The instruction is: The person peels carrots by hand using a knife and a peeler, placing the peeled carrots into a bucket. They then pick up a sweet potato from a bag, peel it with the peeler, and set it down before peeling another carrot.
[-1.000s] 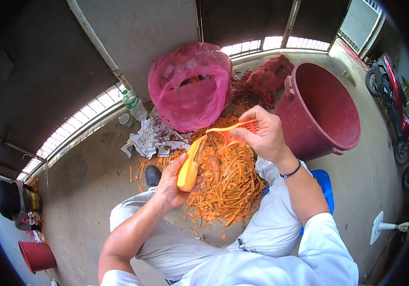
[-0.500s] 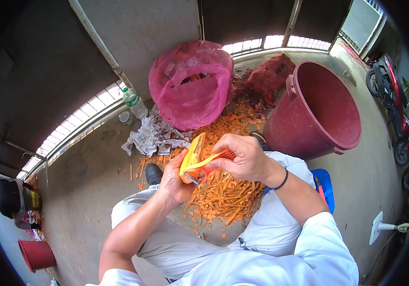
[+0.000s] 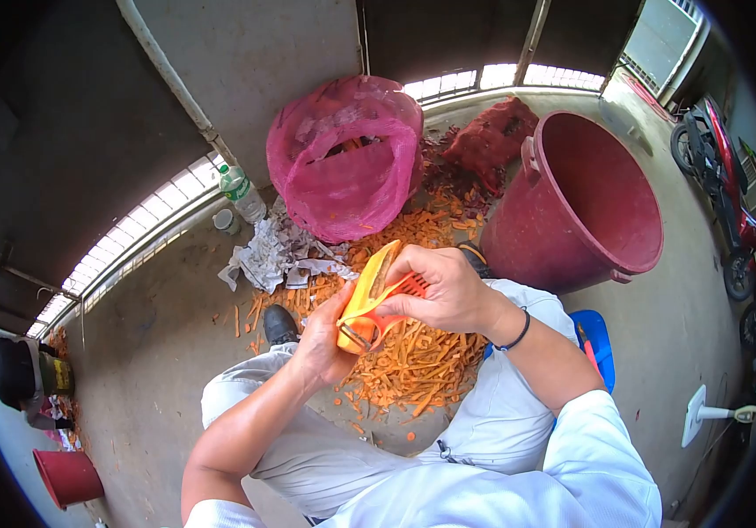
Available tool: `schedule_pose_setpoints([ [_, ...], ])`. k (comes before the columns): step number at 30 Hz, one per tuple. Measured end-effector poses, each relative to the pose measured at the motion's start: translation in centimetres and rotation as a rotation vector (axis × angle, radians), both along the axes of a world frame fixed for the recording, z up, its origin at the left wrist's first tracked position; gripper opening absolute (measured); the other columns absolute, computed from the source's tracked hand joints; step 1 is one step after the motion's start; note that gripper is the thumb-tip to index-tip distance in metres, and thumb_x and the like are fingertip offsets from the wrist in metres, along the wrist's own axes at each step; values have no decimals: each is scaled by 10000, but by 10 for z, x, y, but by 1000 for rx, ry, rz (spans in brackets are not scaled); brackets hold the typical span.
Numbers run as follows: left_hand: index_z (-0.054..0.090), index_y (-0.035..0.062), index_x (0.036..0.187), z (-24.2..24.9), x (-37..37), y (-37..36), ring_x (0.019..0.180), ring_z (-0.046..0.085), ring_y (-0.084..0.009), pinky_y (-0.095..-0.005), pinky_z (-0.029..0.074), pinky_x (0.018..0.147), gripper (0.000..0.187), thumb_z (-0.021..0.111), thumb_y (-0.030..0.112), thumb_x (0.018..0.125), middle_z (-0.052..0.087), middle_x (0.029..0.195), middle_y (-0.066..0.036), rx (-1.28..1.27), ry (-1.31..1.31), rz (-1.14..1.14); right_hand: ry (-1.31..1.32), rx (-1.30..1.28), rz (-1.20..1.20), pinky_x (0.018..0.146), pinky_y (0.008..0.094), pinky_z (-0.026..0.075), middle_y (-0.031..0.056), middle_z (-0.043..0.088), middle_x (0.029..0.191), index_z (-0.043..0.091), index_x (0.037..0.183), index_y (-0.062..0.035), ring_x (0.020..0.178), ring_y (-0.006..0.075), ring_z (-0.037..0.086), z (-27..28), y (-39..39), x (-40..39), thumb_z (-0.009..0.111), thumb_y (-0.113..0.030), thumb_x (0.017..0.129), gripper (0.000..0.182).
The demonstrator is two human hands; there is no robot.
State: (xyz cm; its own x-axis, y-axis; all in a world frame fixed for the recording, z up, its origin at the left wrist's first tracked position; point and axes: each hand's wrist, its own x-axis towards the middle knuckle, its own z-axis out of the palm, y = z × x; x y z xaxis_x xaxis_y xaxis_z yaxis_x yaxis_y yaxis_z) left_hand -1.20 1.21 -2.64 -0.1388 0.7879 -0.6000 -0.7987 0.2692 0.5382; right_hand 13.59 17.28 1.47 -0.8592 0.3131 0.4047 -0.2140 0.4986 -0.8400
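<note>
My left hand point(image 3: 323, 341) grips the lower end of a long orange carrot point(image 3: 376, 280), which points up and away from me. My right hand point(image 3: 448, 290) holds an orange peeler point(image 3: 385, 304) with its head pressed against the carrot's lower part, close to my left fingers. Both hands are above a heap of orange carrot peelings point(image 3: 413, 356) lying on the concrete floor between my knees.
A pink mesh sack point(image 3: 343, 163) with carrots inside stands open behind the peelings. A large dark red bucket point(image 3: 594, 207) is at the right, crumpled newspaper point(image 3: 268, 255) and a plastic bottle point(image 3: 242, 194) at the left. A blue stool point(image 3: 596, 339) is under me. A motorbike point(image 3: 730, 194) is parked far right.
My right hand came down from the carrot's far tip, brought the peeler to the near end by my left hand, and the carrot has tilted slightly more upright.
</note>
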Motion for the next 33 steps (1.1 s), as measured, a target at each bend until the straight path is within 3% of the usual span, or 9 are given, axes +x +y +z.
schedule_pose_setpoints([
  [4,605,175,1299,-4,-2,-7,863,653,-200,-379,487,674,430,516,514,1051,688,1088,-40,57,0,-70,-64,-34,16,712,262,571,87,748,913,664,970,6,820,111,724,-4,7,-1,876,-101,826,278],
  [7,594,151,1274,-8,-3,-10,845,649,-211,-350,455,616,408,556,483,1040,682,1072,-63,89,-24,-87,-58,-126,8,670,296,556,107,724,843,662,947,-10,750,160,718,-6,15,1,858,-148,825,268],
  [10,585,138,1263,-7,-4,-15,785,638,-215,-340,447,580,391,595,451,1029,679,1029,-81,201,-46,-124,-108,11,-192,649,284,533,93,699,777,663,917,-6,712,115,666,4,32,8,862,-139,812,261],
  [12,624,130,1257,0,-2,-16,730,696,-199,-342,571,599,386,618,440,1027,711,942,-54,168,-53,-108,-160,-63,-229,658,265,534,56,698,792,662,910,-5,734,84,651,2,47,13,858,-82,808,235],
  [14,624,125,1244,-3,-3,-14,738,698,-200,-346,574,604,378,620,435,1027,710,946,-58,143,-54,-120,-170,-73,-226,660,245,533,27,700,805,659,910,-2,751,52,639,0,57,16,855,-33,808,224],
  [17,608,115,1248,0,-3,-19,758,683,-225,-362,524,589,375,601,424,1035,696,959,-87,124,-37,-124,-117,250,-446,668,269,551,45,701,799,654,922,3,756,81,662,4,83,25,820,-18,818,196],
  [19,591,110,1265,2,-6,-20,770,668,-249,-375,471,568,379,580,418,1044,683,967,-111,143,-9,-129,-202,207,-662,678,272,555,52,708,812,659,930,-1,767,88,672,6,109,38,818,-31,820,196],
  [23,603,109,1252,-18,-18,-18,784,653,-239,-384,491,629,414,443,454,1087,674,958,-106,23,-30,-65,-78,123,-539,692,271,566,49,713,832,656,924,-6,782,82,682,-2,81,33,825,-26,819,200],
  [33,619,131,1224,-22,-16,-13,801,618,-204,-349,454,629,433,427,491,1075,672,985,-56,20,-91,-18,-179,-214,-163,681,229,524,-5,687,832,652,975,-18,769,34,624,-9,25,6,888,-93,813,296],
])
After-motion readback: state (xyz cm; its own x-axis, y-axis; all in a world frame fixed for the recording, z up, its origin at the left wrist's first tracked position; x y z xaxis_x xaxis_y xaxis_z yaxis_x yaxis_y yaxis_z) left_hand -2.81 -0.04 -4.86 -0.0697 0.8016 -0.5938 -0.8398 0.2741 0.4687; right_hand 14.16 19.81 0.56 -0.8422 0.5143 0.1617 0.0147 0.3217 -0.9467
